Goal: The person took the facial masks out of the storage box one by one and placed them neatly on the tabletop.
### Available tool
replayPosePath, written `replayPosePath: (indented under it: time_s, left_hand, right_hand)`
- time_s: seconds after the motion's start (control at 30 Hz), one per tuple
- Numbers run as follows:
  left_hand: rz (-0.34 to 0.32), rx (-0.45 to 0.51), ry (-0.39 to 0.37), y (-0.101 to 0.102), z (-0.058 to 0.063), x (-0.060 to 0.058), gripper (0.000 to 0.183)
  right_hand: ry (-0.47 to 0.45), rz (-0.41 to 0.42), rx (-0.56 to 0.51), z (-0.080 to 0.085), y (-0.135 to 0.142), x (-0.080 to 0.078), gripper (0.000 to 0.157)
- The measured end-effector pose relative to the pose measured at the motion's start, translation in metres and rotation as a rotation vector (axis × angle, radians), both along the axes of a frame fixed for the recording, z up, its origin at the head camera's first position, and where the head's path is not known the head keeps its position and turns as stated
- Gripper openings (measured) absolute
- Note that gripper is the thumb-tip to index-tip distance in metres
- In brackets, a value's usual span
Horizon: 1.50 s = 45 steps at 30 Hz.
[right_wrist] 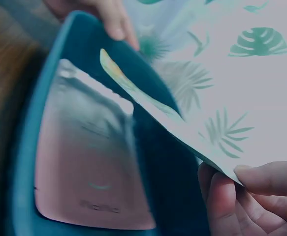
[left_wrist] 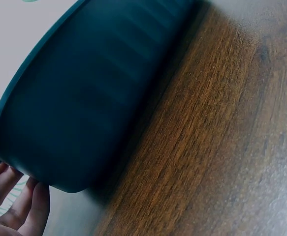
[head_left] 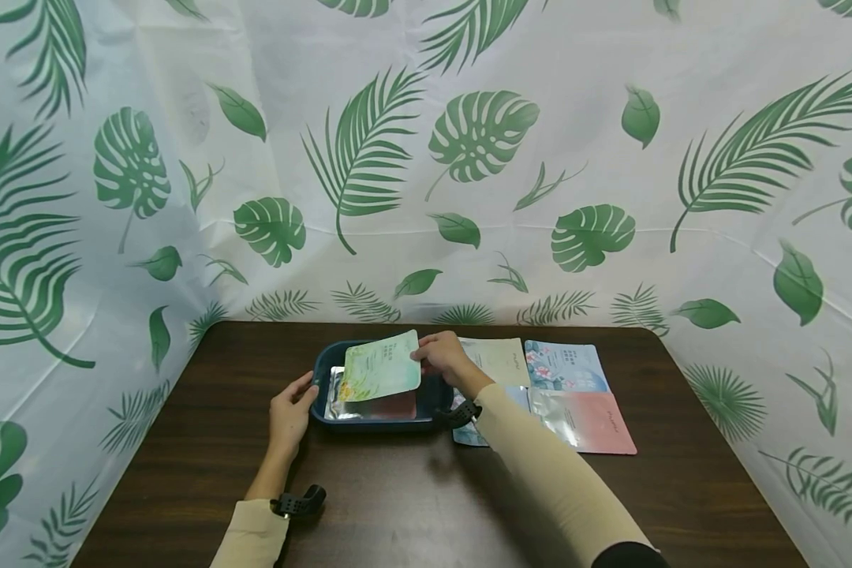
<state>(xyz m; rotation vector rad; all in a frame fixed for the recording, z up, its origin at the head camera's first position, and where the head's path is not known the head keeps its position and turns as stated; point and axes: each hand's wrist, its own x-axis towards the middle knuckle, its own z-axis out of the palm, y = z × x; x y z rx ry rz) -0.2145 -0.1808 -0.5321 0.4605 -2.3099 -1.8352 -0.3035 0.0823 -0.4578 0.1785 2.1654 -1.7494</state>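
Note:
My right hand (head_left: 442, 353) pinches a pale green sheet-mask packet (head_left: 382, 368) by its right edge, thumb on one face and fingers on the other. The packet slants over a dark blue plastic basin (head_left: 383, 427). Inside the basin lies a silver-and-pink packet (right_wrist: 94, 167), partly covered by the green one in the head view. At the basin's left end, my left hand (head_left: 289, 416) holds the rim. The right wrist view shows one of its digits over the edge; in the left wrist view its fingers (left_wrist: 36, 206) touch the outer wall.
Right of the basin lie several packets: a cream one (head_left: 495, 360), a light blue floral one (head_left: 566, 366), a pink-and-silver one (head_left: 596, 422) and a bluish one partly hidden by the right arm. The dark wooden table (head_left: 369, 505) meets a leaf-patterned curtain (head_left: 497, 268) behind.

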Motion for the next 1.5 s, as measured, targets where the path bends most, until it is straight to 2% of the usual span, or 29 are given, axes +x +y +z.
replayPosePath:
  time_s: [0.27,0.43,0.77,1.0,1.2,1.4,1.5]
  left_hand:
    - [0.025,0.000,0.029,0.000,0.000,-0.001,0.037]
    - [0.027,0.008,0.035,0.000,0.000,0.000,0.037]
    - [0.014,0.016,0.025,0.000,-0.002,-0.001,0.037]
    - [0.014,0.015,0.030,0.000,-0.001,-0.001,0.037]
    - [0.014,0.006,0.027,-0.001,-0.003,-0.001,0.037]
    - [0.011,0.008,0.021,-0.002,-0.003,-0.002,0.037]
    - [0.008,0.013,0.021,-0.002,-0.002,-0.002,0.037]
  right_hand:
    - [0.034,-0.002,0.018,0.023,0.021,-0.007,0.033]
    - [0.039,-0.002,0.004,0.027,0.037,-0.006,0.034]
    - [0.009,-0.017,-0.112,0.034,0.071,0.004,0.042]
    - [0.019,-0.050,-0.156,0.031,0.092,0.015,0.042]
    - [0.023,-0.039,-0.177,0.027,0.111,0.025,0.041]
    - [0.023,-0.016,-0.176,0.023,0.136,0.040,0.048]
    - [0.005,-0.031,-0.171,0.019,0.150,0.048,0.051]
